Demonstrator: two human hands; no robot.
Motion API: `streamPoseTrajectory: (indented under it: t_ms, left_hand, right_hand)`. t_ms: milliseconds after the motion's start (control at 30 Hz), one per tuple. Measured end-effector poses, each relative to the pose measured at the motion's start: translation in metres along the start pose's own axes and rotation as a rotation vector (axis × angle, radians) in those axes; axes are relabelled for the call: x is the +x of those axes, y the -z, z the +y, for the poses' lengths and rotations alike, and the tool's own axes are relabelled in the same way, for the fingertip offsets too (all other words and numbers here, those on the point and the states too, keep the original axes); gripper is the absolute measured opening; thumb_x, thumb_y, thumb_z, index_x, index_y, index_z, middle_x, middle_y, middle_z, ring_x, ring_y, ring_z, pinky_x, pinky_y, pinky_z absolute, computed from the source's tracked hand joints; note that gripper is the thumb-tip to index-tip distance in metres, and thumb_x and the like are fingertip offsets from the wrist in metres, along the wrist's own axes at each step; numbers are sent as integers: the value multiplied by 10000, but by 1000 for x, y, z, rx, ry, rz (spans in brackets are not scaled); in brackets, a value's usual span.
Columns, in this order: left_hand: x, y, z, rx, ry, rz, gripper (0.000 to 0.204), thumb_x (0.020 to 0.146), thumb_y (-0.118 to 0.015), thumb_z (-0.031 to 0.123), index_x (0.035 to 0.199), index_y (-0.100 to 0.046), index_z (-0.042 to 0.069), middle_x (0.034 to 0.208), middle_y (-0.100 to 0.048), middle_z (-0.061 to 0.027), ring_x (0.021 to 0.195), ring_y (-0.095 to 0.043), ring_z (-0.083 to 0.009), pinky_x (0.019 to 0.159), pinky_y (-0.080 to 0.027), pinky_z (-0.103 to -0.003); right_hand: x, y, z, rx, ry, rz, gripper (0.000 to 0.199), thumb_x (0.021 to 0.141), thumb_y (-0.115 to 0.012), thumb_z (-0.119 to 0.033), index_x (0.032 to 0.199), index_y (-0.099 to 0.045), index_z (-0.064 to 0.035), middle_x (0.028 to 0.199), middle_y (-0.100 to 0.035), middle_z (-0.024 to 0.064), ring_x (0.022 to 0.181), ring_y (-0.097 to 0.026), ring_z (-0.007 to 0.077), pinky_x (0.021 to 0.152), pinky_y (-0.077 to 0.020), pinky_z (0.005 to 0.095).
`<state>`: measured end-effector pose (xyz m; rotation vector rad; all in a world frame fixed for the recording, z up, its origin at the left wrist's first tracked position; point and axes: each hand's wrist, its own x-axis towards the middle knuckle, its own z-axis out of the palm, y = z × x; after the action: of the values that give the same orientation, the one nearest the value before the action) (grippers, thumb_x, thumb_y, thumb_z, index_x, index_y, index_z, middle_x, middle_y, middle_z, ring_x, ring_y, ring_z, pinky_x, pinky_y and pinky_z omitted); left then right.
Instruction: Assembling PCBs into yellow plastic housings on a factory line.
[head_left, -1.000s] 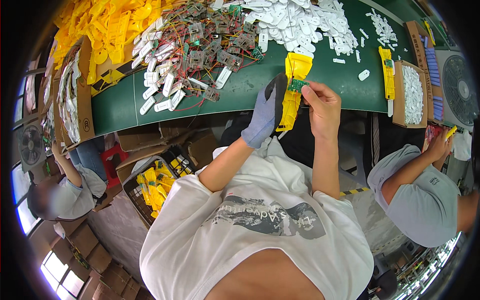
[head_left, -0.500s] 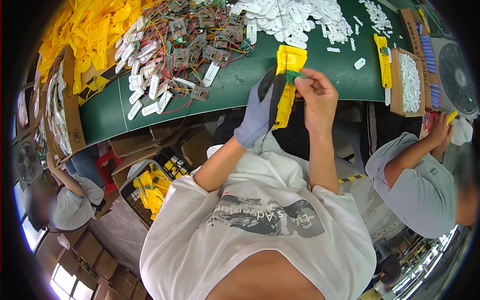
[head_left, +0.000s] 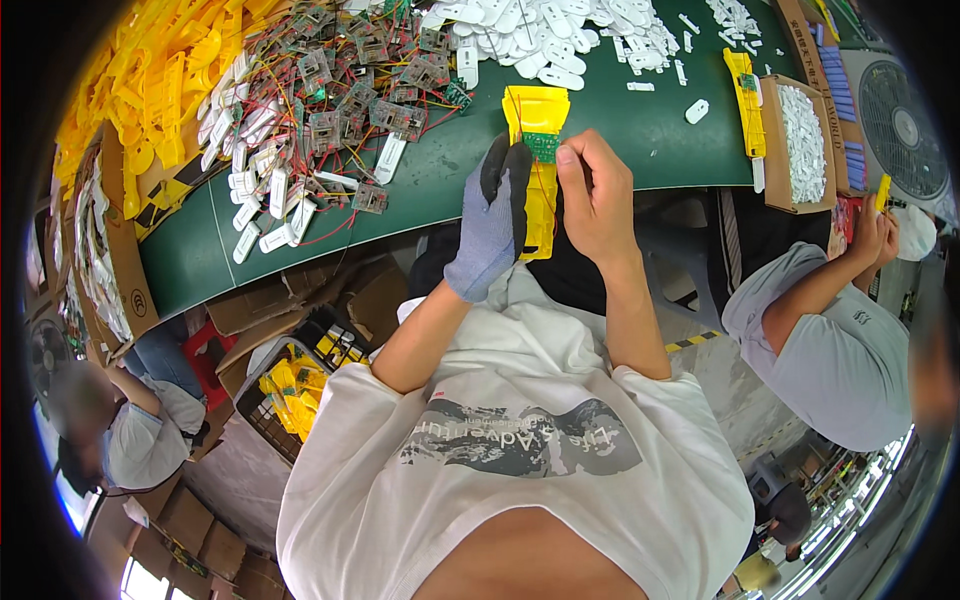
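My left hand point(head_left: 490, 215), in a grey glove with black fingers, is closed round a long yellow plastic housing point(head_left: 540, 215) held upright in front of the bench edge. Across the upper part of that housing lies a small green circuit board point(head_left: 541, 148). My bare right hand point(head_left: 600, 200) is closed, its fingers curled, with the thumb tip at the board's right edge. How the other fingertips meet the board is hidden.
On the green bench point(head_left: 440, 200) lie heaps of yellow housings point(head_left: 170, 90), wired modules point(head_left: 350, 110) and white oval pieces point(head_left: 540, 40). A yellow housing point(head_left: 745, 105) rests beside a carton point(head_left: 825, 195) of white parts. A basket point(head_left: 265, 415) stands low left. Co-workers sit either side.
The circuit board, tilted between my right fingertips before, now lies flat across the housing. My right hand has turned and its fingers have curled. The view has shifted slightly.
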<state>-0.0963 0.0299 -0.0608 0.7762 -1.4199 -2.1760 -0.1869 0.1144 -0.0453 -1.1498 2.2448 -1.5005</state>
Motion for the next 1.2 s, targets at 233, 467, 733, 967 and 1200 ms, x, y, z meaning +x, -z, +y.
streamPoseTrajectory:
  t_ms: [233, 467, 733, 967, 1200]
  left_hand:
    - [0, -2, -3, -108, -68, -23, 265, 947, -431, 161, 1162, -457, 8, 803, -534, -40, 695, -512, -58, 581, -432, -237]
    - [-4, 3, -1, -212, 96, -139, 582, 961, -417, 232, 1440, -93, 168, 1078, -520, -152, 734, -606, -184, 558, -532, -307]
    - [-1, -5, 3, -220, -19, -145, 389, 958, -422, 202, 1330, -321, 154, 981, -502, -102, 709, -572, -155, 563, -524, -290]
    - [9, -7, 4, -167, -7, -105, 236, 952, -433, 124, 1186, -443, 89, 844, -522, -56, 662, -555, -117, 561, -487, -262]
    - [22, -1, -14, 207, -382, -14, 211, 942, -440, 113, 1125, -526, 54, 903, -571, -67, 697, -547, -94, 604, -470, -256]
  right_hand:
    - [-1, -4, -2, 44, -73, -24, 173, 925, -469, -130, 814, -482, 2, 669, -460, 128, 560, -448, 258, 557, -381, 336]
    - [9, 29, 17, 159, -251, 62, 189, 896, -555, -188, 814, -547, -18, 613, -486, 47, 537, -443, 139, 536, -376, 276]
    - [56, 114, 75, -638, -497, 374, 321, 781, -662, -317, 934, -627, -37, 715, -645, 72, 738, -640, 269, 686, -481, 370]
    - [46, 83, 61, -68, -294, 118, 147, 830, -606, -78, 957, -620, -6, 637, -597, 13, 562, -513, 46, 503, -361, 211]
    - [10, 30, 6, 629, -381, -30, 179, 759, -701, 1, 920, -625, 14, 686, -604, 8, 587, -561, 39, 528, -443, 167]
